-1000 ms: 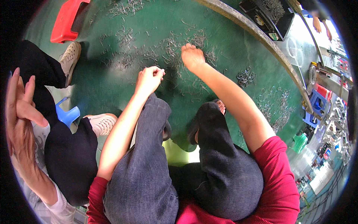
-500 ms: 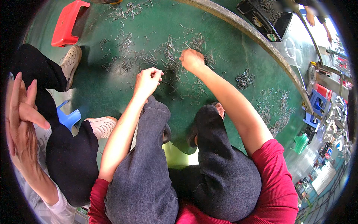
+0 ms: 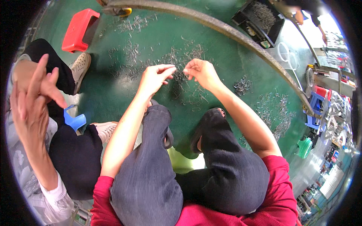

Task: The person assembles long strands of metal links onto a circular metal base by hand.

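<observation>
metal hooks (image 3: pixel 171 58) strewn across the floor (image 3: pixel 226 52), two hands meeting over them

thin bent hooks lie loose in a broad, uneven scatter beyond the person's knees. the left hand (image 3: pixel 154 78) has thumb and forefinger close together; the right hand (image 3: pixel 203 73) faces it, fingertips bunched, a narrow gap between the two. whether either pinches a hook, i cannot tell.

judging by how things lie, much remains loose. a tight clump (image 3: pixel 242 86) sits apart to the right, perhaps gathered, with a looser spread (image 3: pixel 279 113) farther right and nearer the person. more metal pieces fill a black bin (image 3: pixel 278 34) past the curved bar (image 3: pixel 241 39); how they relate to the floor pile is unclear.

that bar bounds the far and right sides. on the left, a co-worker's shoe (image 3: pixel 80 67), a red stool (image 3: pixel 78 32) and a blue stool (image 3: pixel 75 119) narrow the space. the knees limit the near side, so the easiest room for moving looks to be forward, and rightward toward the clump.
</observation>
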A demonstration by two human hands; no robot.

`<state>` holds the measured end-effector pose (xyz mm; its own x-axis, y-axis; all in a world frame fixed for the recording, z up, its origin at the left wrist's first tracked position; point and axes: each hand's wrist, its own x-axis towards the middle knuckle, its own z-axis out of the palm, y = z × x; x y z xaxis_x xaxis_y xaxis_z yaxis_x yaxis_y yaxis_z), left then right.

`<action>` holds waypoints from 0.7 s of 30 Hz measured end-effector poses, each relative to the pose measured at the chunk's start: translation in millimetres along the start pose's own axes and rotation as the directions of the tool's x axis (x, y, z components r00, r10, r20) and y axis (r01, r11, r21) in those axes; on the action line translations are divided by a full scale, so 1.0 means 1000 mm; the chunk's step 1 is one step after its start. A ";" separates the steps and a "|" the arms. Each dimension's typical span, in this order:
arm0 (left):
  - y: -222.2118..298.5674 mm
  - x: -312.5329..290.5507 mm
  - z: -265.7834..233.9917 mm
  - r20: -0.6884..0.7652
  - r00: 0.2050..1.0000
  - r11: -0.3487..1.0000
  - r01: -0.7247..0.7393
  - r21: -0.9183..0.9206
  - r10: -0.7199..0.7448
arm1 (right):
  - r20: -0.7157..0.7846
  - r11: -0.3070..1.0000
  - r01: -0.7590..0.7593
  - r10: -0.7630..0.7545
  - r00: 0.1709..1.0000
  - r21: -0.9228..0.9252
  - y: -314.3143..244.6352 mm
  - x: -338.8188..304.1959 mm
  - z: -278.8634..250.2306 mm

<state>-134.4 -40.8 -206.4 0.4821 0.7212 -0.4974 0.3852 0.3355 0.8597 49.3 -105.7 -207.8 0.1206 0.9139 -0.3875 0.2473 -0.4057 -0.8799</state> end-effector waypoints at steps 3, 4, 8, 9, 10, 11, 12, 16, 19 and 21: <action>0.042 -0.018 0.011 0.032 0.997 0.998 -0.064 -0.020 0.065 | -0.006 0.994 0.017 -0.016 1.000 0.106 -0.036 -0.027 -0.017; 0.054 -0.022 0.014 0.044 0.994 0.994 -0.101 -0.031 0.103 | -0.014 0.991 0.042 -0.040 0.999 0.128 -0.049 -0.036 -0.024; 0.106 -0.042 0.021 0.030 0.952 0.953 -0.303 0.011 0.303 | -0.054 0.968 0.156 -0.148 0.987 0.195 -0.088 -0.065 -0.049; 0.129 -0.055 0.022 0.023 0.932 0.932 -0.362 -0.002 0.362 | -0.066 0.958 0.211 -0.201 0.977 0.196 -0.108 -0.076 -0.058; 0.150 -0.066 0.023 0.027 0.913 0.913 -0.408 0.006 0.408 | -0.079 0.959 0.226 -0.215 0.973 0.169 -0.126 -0.086 -0.067; 0.168 -0.074 0.027 0.034 0.897 0.898 -0.440 0.006 0.440 | -0.101 0.957 0.252 -0.239 0.966 0.144 -0.139 -0.092 -0.078; 0.187 -0.080 0.030 0.011 0.881 0.879 -0.472 0.061 0.472 | -0.119 0.954 0.274 -0.261 0.958 0.120 -0.154 -0.098 -0.089; 0.247 -0.095 0.030 -0.065 0.756 0.740 -0.614 0.274 0.651 | -0.297 0.896 0.438 -0.440 0.847 -0.077 -0.211 -0.104 -0.128; 0.271 -0.083 0.034 -0.062 0.720 0.663 -0.597 0.452 0.691 | -0.431 0.881 0.428 -0.472 0.769 -0.202 -0.247 -0.100 -0.149; 0.272 -0.078 0.038 -0.030 0.743 0.624 -0.538 0.566 0.668 | -0.504 0.877 0.396 -0.480 0.718 -0.271 -0.252 -0.090 -0.153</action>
<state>-37.6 -28.9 61.7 0.5924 0.7783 0.2081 0.4262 -0.5219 0.7389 123.6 -87.2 91.0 0.4522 0.8460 0.2824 0.5252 0.0032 -0.8509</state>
